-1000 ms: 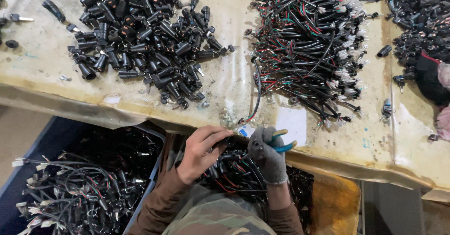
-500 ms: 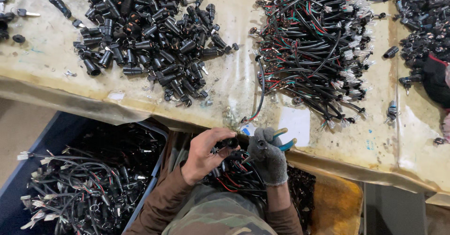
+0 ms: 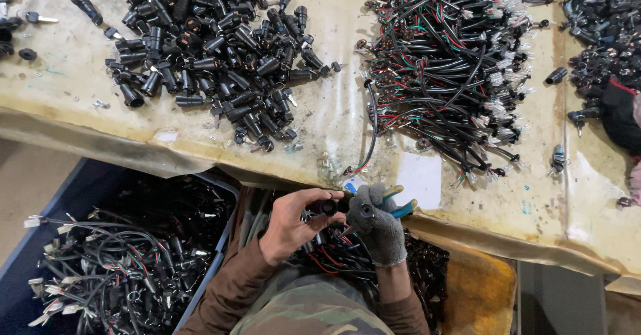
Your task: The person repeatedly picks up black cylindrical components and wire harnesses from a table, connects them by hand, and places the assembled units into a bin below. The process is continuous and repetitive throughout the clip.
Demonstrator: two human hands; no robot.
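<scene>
Label-like white rectangular paper patch (image 3: 419, 179) lies flat near the front edge of the worn beige plastic-covered workbench (image 3: 334, 118), just beyond my hands. It sits under the near end of the tangled heap of black cable harnesses with red, green and white wires (image 3: 447, 61). A small pale scrap of tape (image 3: 165, 136) is stuck to the bench near its left front edge, just in front of the pile of black cylindrical plastic switch barrels (image 3: 214, 54).

My bare left hand (image 3: 294, 225) is curled, thumb and fingertips pinching a small black cylindrical switch body (image 3: 327, 207). That part sits at the tips of my left fingers, just below the bench edge and right beside my right hand. My right hand (image 3: 377, 225), in a grey knitted glove, is closed around a pair of pliers with teal and yellow handles (image 3: 399, 203). The handles stick out past the knuckles toward the white patch. A second black round part (image 3: 365, 211) rests against the gloved fingers, nearly touching the piece in my left hand; whether the plier tips grip it I cannot tell.

Below my hands: loose black and red wires in an orange-yellow bin (image 3: 481, 288). Left of my forearm: dark blue plastic crate (image 3: 73, 195) holding more black harnesses with white connector ends.
</scene>
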